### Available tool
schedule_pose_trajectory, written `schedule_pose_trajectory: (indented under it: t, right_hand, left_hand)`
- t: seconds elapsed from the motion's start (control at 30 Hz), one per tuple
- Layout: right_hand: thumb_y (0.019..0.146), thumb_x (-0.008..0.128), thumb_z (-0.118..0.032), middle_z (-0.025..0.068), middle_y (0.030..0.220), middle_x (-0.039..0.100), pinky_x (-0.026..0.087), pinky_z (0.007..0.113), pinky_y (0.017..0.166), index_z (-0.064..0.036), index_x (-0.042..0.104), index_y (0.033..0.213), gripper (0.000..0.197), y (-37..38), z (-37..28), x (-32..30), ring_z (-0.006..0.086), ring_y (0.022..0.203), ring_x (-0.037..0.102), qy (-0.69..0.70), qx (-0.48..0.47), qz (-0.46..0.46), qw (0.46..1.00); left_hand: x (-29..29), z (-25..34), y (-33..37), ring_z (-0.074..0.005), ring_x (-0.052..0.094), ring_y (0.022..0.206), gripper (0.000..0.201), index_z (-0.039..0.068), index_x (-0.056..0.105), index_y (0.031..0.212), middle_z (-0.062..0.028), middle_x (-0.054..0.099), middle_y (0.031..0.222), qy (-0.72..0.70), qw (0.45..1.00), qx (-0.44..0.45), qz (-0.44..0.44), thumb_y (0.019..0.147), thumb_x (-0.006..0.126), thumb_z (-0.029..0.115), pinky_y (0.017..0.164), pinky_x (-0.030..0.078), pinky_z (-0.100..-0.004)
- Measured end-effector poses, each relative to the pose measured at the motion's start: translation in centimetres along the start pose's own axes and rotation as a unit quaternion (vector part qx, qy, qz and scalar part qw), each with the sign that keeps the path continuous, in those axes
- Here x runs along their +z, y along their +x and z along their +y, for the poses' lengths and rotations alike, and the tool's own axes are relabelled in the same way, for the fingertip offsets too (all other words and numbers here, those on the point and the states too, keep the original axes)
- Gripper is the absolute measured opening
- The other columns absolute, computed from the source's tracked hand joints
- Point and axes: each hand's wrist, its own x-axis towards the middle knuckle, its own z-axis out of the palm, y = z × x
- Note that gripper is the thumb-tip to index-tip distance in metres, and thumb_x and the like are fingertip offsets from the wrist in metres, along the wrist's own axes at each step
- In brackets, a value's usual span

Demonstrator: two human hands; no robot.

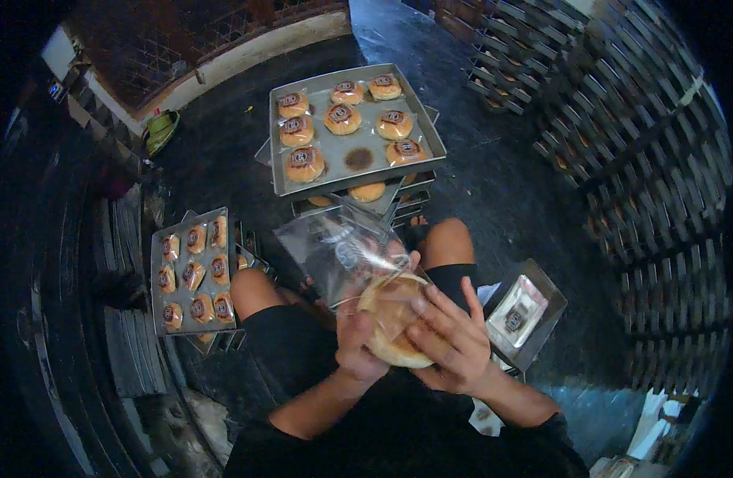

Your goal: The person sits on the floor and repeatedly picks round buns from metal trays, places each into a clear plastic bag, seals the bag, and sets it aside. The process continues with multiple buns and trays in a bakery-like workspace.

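Observation:
A round golden bun [393, 307] is held between my two hands above my lap. Its far end lies at the mouth of a clear plastic bag [334, 251], which stretches away up and to the left; how far in the bun sits I cannot tell. My left hand [360, 346] grips the bun's left side, its fingers partly hidden beneath. Against the right side rests my right hand [455, 338], fingers extended over the bun, slightly blurred, and thumb raised.
Ahead, a metal tray [358, 179] of bagged buns tops a stack. A second bun tray [195, 329] stands left of my knee. Right of my lap, an open box [554, 307] holds a stack of printed clear bags [526, 299]. Tall stacks of trays [621, 151] line the right.

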Motion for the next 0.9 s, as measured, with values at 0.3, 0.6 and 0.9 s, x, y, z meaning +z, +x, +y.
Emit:
schedule_pose_trajectory:
  t: [0.3,0.6,0.9]
  right_hand:
    - [0.077,0.074,0.004,0.0276,0.147,0.061,0.031,0.066,0.122,0.0023,0.066,0.136,0.06,0.4,-0.6,7.3,0.0484,0.144,0.052,0.037,0.085,0.047,0.995]
    - [0.075,0.072,0.004,0.0257,0.146,0.062,0.02,0.069,0.125,0.0008,0.066,0.139,0.064,1.5,-0.4,11.4,0.0425,0.146,0.052,0.017,0.124,0.036,0.991]
    - [0.076,0.084,-0.013,0.0142,0.159,0.053,0.016,0.066,0.128,-0.011,0.077,0.117,0.041,0.5,1.7,11.7,0.034,0.156,0.039,0.109,0.123,-0.084,0.983]
  left_hand:
    - [-3.5,-0.5,0.0,-0.0385,0.025,0.16,0.1,0.009,0.012,0.17,-0.0229,0.025,0.172,-0.01,1.0,-0.021,0.013,0.092,0.07,0.027,0.129,0.026,-0.0516]
    - [-7.2,0.5,0.3,-0.0409,0.033,0.157,0.096,0.01,0.017,0.168,-0.0253,0.034,0.167,0.004,0.997,-0.011,0.082,0.093,0.07,0.036,0.129,0.029,-0.0512]
    - [-9.7,0.1,0.7,-0.0389,0.058,0.136,0.074,0.001,0.042,0.155,-0.0252,0.055,0.15,-0.126,0.969,-0.11,0.181,0.104,0.044,0.054,0.115,0.049,-0.0467]
